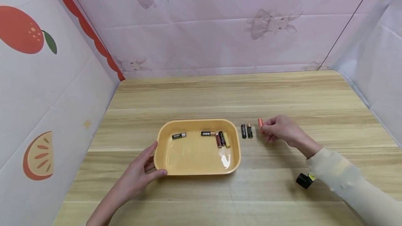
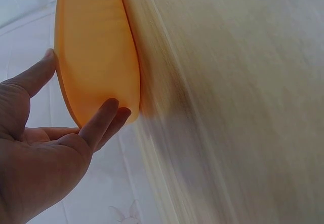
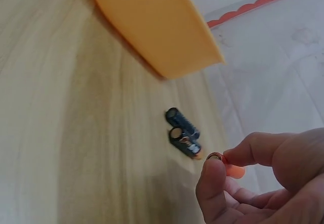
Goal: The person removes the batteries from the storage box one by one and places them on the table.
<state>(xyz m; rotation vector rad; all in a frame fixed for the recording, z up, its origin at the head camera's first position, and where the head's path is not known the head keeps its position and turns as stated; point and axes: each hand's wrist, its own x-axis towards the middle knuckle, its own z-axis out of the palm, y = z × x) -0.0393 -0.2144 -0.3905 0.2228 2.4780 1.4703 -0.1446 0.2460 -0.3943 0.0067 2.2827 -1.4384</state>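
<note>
My left hand (image 1: 136, 175) holds the yellow plastic tray (image 1: 198, 171) at its near left corner. The thumb lies on the front rim; other fingers press the outer wall, as the left wrist view shows. Between thumb and fingertips, my right hand (image 1: 281, 130) pinches an orange battery (image 1: 260, 123), tilted upright, to the right of the tray. Just left of that hand, two dark batteries, one black (image 1: 243, 131) and one with a copper end (image 1: 249, 131), lie side by side on the table. The right wrist view also shows the orange battery (image 3: 234, 171) at the fingertips.
Inside the tray, a black-and-silver battery (image 1: 179, 136) lies at left; a black-and-copper one (image 1: 207, 133), a red one (image 1: 218, 140), a black one (image 1: 222, 138) and a yellow one (image 1: 226, 140) cluster at right. A black cylindrical object (image 1: 304, 181) is beside the right sleeve. Printed curtains surround the wooden table (image 1: 201, 97).
</note>
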